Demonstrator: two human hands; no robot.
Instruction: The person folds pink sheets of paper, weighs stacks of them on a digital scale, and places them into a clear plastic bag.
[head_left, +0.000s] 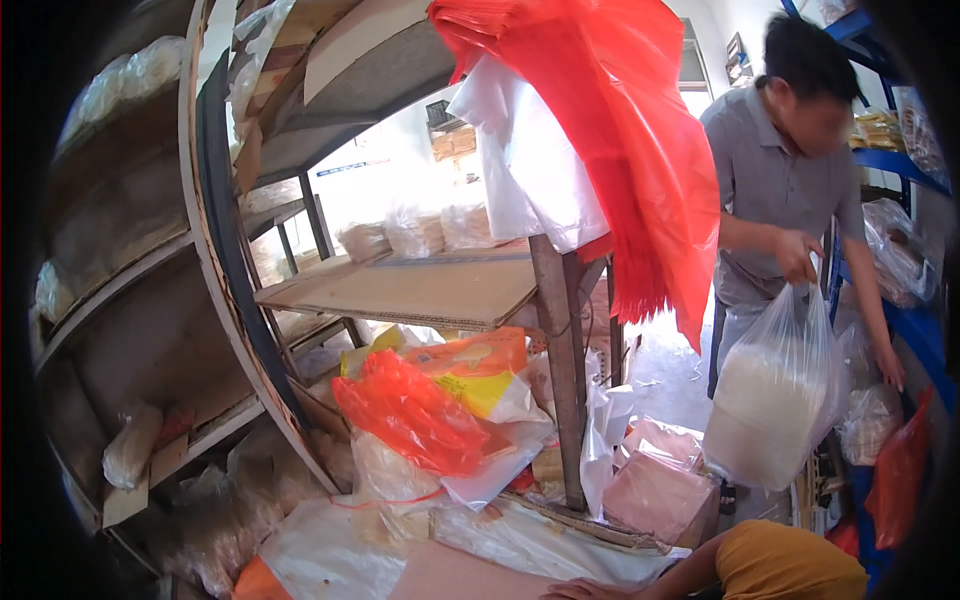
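Note:
My right hand (581, 589) shows only in part at the bottom edge, reaching in from a mustard-yellow sleeve (787, 559). Its fingers lie against a flat sheet of brown cardboard (472, 574); the frame cuts off the rest of the hand, so its grip is unclear. My left hand is out of view. Around the cardboard lie white plastic sheeting (337, 547) and a clear plastic bag with pale contents (390, 487). Just beyond, a crumpled red plastic bag (412, 420) rests against an orange and yellow printed bag (480, 367).
Red plastic bags (645, 150) hang over white ones (525, 165) at a shelf post (559, 390). At right, a person (780, 172) carries a translucent bag (772, 405) beside blue shelving (911, 337). Pink-wrapped packages (660, 487) sit low by the post. Shelves (127, 292) stand left.

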